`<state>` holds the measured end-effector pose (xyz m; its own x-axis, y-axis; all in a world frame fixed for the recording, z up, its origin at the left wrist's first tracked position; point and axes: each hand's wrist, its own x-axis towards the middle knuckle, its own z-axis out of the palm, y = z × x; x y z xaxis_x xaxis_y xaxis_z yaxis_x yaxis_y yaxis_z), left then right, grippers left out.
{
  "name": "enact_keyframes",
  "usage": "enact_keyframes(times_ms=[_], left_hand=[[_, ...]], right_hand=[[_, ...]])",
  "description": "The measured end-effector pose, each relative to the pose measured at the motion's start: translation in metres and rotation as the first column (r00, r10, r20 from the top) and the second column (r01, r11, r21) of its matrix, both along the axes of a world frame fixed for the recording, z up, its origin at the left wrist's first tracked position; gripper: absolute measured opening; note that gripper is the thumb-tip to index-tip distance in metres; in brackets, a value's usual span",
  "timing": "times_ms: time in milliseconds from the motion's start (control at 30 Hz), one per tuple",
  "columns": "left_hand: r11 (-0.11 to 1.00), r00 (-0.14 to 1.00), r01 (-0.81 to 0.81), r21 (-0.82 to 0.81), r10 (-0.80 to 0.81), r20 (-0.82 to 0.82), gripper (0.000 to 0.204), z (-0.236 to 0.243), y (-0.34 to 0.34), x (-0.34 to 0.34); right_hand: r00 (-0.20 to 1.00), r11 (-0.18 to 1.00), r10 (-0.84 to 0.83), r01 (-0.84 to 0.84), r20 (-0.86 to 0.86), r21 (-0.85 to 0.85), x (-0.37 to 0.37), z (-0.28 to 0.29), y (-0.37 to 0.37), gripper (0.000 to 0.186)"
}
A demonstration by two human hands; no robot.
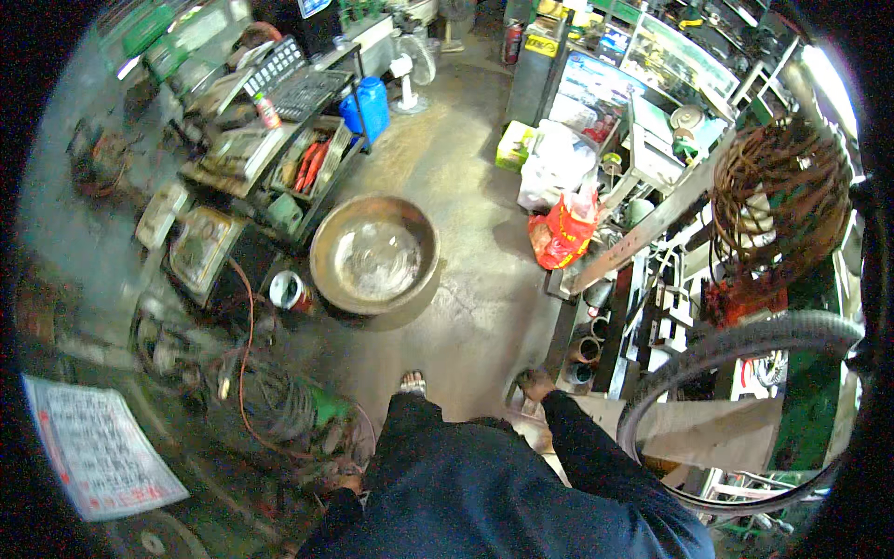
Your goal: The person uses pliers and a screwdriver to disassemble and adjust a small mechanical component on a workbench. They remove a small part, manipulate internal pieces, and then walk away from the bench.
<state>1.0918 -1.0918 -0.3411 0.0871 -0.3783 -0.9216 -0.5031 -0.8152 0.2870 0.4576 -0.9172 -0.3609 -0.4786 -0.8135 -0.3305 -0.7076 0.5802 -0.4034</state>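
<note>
My right hand [534, 383] is held out low at the end of a dark sleeve, just above a pale board-like piece [533, 430] on the floor. Its fingers are too dark and small to read, and whether it touches that piece I cannot tell. Down by my left side, my left hand [350, 483] shows only in part beside cables and a green machine [331, 407]; its fingers are hidden. Ahead on the floor stands a wide round metal basin [326, 265] with whitish marks inside. My sandalled foot [413, 382] points towards it.
A bicycle tyre [652, 387] and coiled rusty wire [782, 205] hang at the right, near a red plastic bag [564, 231]. An orange hose [248, 326] and an open can [289, 291] lie left. A blue container [366, 110] and white fan [407, 74] stand farther off.
</note>
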Motion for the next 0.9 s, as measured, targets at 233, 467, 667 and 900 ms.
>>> enact_keyframes(times_ms=[233, 467, 667, 900], left_hand=[[0.962, 0.989, 0.101, -0.253, -0.125, -0.080, 0.018, 0.015, -0.311, -0.086], [0.621, 0.919, 0.337, -0.708, -0.379, 0.104, 0.021, -0.017, -0.511, -0.279], [0.508, 0.784, 0.610, -0.609, -0.501, 0.367, 0.038, 0.004, -0.559, -0.436], [0.971, 0.976, 0.210, -0.115, -0.216, -0.039, 0.040, 0.043, -0.640, -0.568]], right_hand=[[0.893, 0.777, 0.019, -0.296, 0.449, 0.555, 0.005, 0.029, 0.005, 0.029], [0.174, 0.471, -0.882, 0.312, 0.437, 0.825, -0.062, 0.032, -0.077, 0.027], [0.823, 0.902, -0.286, 0.058, 0.490, 0.428, -0.250, 0.038, -0.234, 0.021], [0.984, 0.971, 0.162, -0.146, -0.074, 0.190, -0.532, 0.042, -0.464, 0.036]])
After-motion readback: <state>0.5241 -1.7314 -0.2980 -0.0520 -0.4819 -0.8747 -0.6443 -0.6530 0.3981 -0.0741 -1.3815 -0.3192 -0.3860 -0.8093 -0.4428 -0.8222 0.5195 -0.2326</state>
